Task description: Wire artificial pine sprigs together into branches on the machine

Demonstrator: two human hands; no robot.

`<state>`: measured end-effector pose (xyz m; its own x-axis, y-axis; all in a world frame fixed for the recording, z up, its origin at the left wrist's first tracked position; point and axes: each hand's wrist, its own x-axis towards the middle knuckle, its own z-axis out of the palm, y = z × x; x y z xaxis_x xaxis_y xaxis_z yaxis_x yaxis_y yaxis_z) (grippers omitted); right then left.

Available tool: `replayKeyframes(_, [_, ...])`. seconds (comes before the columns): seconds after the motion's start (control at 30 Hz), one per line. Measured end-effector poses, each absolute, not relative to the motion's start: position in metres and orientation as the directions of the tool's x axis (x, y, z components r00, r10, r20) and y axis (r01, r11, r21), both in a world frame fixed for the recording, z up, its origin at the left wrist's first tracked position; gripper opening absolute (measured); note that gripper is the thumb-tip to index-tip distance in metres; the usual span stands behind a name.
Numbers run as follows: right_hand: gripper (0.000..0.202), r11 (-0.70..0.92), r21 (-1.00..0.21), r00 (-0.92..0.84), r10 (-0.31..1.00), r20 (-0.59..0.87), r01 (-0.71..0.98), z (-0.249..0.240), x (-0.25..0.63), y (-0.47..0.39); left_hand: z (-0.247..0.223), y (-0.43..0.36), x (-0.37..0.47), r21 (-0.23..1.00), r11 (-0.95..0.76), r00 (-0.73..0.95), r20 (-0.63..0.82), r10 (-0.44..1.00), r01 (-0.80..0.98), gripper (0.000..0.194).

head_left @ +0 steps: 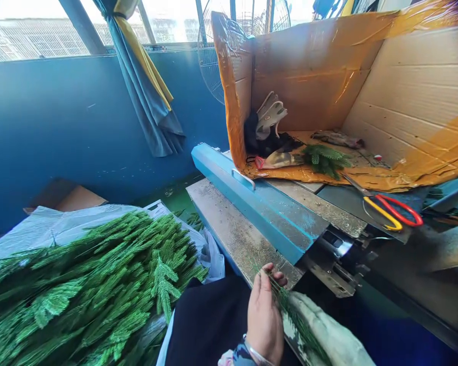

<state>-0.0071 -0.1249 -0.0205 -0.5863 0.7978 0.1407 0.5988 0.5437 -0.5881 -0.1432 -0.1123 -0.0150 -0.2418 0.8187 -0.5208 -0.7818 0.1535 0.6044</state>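
Note:
At the bottom centre, my left hand (265, 312) is bare, with its thumb and fingers closed around the thin end of a green sprig (301, 325). Beside it on the right, my right hand (330, 330), in a pale, stained glove, lies along the sprig with its fingers together; its grip is partly hidden. Many green artificial pine branches (110, 284) are heaped at the left on white plastic sheeting (57, 223).
A blue machine cover (252, 198) with a handle runs diagonally ahead. An open cardboard box (309, 86) holds gloves, cloth and a sprig. Scissors (395, 211) with red and yellow handles lie at its front edge. A blurred pale shape (452, 244) enters from the right.

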Motion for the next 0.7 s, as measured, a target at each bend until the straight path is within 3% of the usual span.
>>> replayKeyframes(0.1, [0.06,0.637,-0.468,-0.625,0.753,0.205,0.613,-0.029,-0.004,-0.126,-0.012,-0.111,-0.146,0.473,0.116,-0.16,-0.504,0.849,-0.874,0.024])
replayKeyframes(0.3, [0.058,0.675,-0.292,-0.655,0.734,0.179,0.677,-0.025,0.001,-0.131,-0.015,-0.115,-0.139,0.435,0.184,-0.104,-0.559,0.823,-0.881,0.022])
replayKeyframes(0.5, [0.058,0.67,-0.287,-0.665,0.736,0.131,0.685,-0.03,0.014,-0.14,-0.019,-0.119,-0.134,0.417,0.221,-0.096,-0.616,0.782,-0.882,0.027])
replayKeyframes(0.7, [0.054,0.681,-0.315,-0.655,0.729,0.199,0.661,-0.032,0.024,-0.139,-0.012,-0.12,-0.125,0.459,0.231,-0.108,-0.6,0.793,-0.858,0.028])
